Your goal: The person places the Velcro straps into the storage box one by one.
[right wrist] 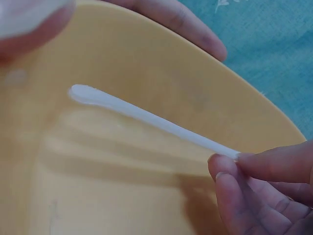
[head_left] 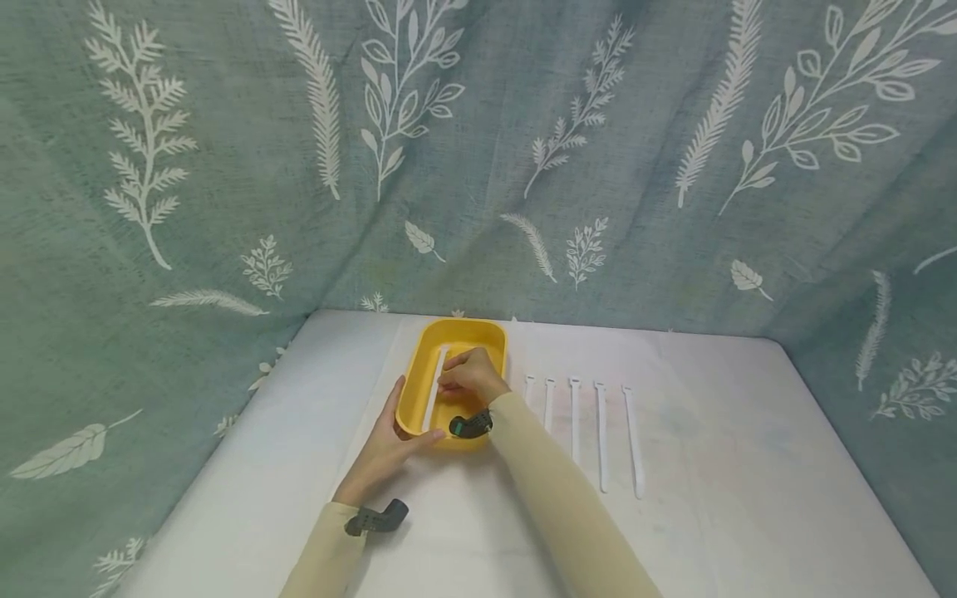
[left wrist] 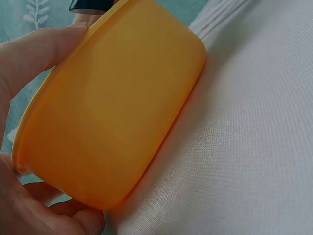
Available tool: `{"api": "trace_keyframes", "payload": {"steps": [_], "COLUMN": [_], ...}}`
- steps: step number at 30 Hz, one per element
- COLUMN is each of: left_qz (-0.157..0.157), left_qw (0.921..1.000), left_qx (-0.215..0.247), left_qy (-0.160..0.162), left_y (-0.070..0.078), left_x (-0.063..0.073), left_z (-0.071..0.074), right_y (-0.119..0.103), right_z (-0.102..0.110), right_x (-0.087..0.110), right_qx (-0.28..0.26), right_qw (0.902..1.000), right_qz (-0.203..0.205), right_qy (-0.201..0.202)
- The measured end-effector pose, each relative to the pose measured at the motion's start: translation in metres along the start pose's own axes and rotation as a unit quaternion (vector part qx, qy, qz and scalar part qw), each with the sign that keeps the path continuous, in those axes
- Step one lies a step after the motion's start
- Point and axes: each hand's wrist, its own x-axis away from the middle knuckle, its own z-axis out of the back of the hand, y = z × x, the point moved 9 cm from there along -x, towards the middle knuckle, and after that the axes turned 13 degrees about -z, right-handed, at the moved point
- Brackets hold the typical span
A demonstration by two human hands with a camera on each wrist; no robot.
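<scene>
A yellow plastic tub (head_left: 480,443) with rounded corners sits on the white cloth. My left hand (head_left: 387,448) grips its near left corner, the thumb (left wrist: 46,49) on the rim and the other fingers around the side wall. Inside the tub, my right hand (head_left: 473,375) pinches a white cable tie (right wrist: 151,117) between thumb and fingertips. This flat strip has a rounded end and slants along the tub's left side, over the floor. Its pinched end is hidden by the fingers in the right wrist view.
Several more white cable ties (head_left: 602,440) lie side by side to the right of the tub, their slotted heads toward the back. The white table cloth (head_left: 748,482) extends right of them. A green leaf-patterned curtain (head_left: 486,166) stands behind the table.
</scene>
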Motion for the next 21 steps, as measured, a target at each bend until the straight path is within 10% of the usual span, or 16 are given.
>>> {"api": "trace_keyframes", "payload": {"steps": [21], "left_qz": [0.004], "left_qw": [1.0], "left_qx": [0.001], "left_qy": [-0.001], "left_y": [0.0], "left_x": [0.001], "left_z": [-0.001], "right_y": [0.01], "right_z": [-0.007], "right_x": [-0.007], "right_qx": [-0.008], "right_qw": [0.9996], "right_qz": [-0.026], "right_qy": [0.007]}}
